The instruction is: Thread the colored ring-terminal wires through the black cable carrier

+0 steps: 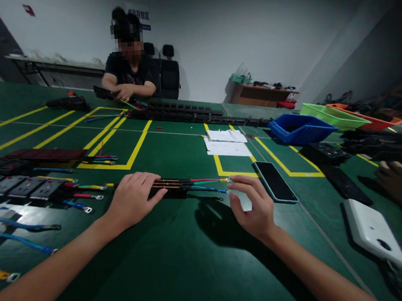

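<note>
A black strip housing with copper-coloured bars along its inside lies in front of me. My left hand is closed over its left part, the thumb along the near side. From the right end come red and green wires with a yellow-sleeved lug and a blue wire with a ring lug. At these lugs is my right hand, its thumb and index finger curved and apart. Whether a fingertip touches a lug, I cannot tell. A thin dark wire end lies just below.
Socket strips with lugged wires lie left. A phone, a white power bank and another person's hand are right. Papers and a blue bin stand farther back. A co-worker sits across the table.
</note>
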`<state>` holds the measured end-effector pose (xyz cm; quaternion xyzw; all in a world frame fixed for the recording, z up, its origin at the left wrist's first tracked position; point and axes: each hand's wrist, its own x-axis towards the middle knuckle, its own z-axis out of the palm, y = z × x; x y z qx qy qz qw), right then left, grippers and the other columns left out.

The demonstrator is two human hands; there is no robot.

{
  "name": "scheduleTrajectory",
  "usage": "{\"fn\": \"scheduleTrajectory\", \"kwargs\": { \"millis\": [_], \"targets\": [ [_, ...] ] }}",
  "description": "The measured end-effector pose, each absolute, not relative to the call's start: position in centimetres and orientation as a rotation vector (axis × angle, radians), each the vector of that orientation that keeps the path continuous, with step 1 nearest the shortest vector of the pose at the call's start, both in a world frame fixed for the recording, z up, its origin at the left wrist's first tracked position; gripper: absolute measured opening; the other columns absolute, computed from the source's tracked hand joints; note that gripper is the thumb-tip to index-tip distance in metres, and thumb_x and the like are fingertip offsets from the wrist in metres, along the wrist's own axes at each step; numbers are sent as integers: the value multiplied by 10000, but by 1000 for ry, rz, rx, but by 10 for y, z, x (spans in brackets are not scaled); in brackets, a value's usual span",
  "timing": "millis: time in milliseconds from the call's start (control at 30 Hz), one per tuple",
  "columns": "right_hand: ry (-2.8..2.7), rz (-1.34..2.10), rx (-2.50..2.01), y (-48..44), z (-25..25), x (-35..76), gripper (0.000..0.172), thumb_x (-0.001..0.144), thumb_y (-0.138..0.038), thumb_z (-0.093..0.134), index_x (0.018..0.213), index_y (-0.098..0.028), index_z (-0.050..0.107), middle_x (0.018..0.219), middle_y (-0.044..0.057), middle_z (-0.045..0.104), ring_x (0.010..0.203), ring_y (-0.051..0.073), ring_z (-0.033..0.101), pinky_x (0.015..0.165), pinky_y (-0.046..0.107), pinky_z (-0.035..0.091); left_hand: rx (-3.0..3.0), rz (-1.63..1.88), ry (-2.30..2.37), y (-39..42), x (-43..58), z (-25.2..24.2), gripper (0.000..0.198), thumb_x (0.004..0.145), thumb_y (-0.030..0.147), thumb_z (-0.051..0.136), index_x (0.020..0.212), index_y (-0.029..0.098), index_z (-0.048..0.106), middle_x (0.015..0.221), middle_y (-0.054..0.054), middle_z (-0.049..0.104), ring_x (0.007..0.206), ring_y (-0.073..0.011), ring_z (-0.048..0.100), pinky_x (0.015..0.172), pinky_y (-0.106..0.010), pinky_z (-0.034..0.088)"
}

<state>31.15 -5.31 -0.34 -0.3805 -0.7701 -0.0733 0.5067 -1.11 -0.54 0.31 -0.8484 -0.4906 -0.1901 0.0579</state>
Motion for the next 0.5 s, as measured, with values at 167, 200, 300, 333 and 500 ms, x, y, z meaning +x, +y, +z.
{"fn": "scheduleTrajectory", "kwargs": {
  "millis": [167, 200, 300, 333, 500],
  "targets": [
    [-1882, -223, -822, -56, -1, 309, 370, 873, -35, 587, 1182, -230, 645, 1165, 110, 669, 1057, 258, 672, 880, 448, 585, -2570, -576, -1492, -5, -11, 3, 441, 1000, 521, 482, 1169, 159, 670, 1122, -132, 727, 1035, -321, 659, 901, -487, 486],
    [-1875, -218, -848, -55, -2, 310, 362, 878, -42, 587, 1183, -229, 645, 1142, 106, 677, 1043, 257, 672, 877, 447, 582, -2571, -579, -1495, -5, -11, 4, 442, 999, 520, 483, 1166, 158, 672, 1119, -132, 728, 1032, -322, 660, 898, -487, 486],
    [-1802, -229, -997, -50, -5, 315, 268, 903, -100, 597, 1139, -214, 654, 1055, 101, 684, 992, 258, 661, 863, 445, 567, -2577, -588, -1498, -5, -11, 4, 446, 997, 521, 483, 1166, 156, 675, 1119, -131, 729, 1030, -324, 663, 895, -490, 488],
    [-1769, -232, -1059, -48, -7, 316, 225, 911, -127, 598, 1113, -208, 658, 1032, 101, 680, 978, 260, 656, 857, 445, 561, -2578, -589, -1496, -5, -12, 3, 449, 997, 523, 483, 1166, 155, 676, 1118, -131, 729, 1030, -325, 663, 894, -490, 489],
    [-1744, -91, -1355, -42, -16, 321, 122, 956, -258, 587, 1035, -201, 660, 982, 87, 704, 943, 269, 653, 842, 456, 534, -2569, -583, -1496, -6, -11, 3, 449, 997, 528, 481, 1167, 160, 674, 1126, -133, 728, 1040, -320, 660, 906, -490, 490]
  ]
}}
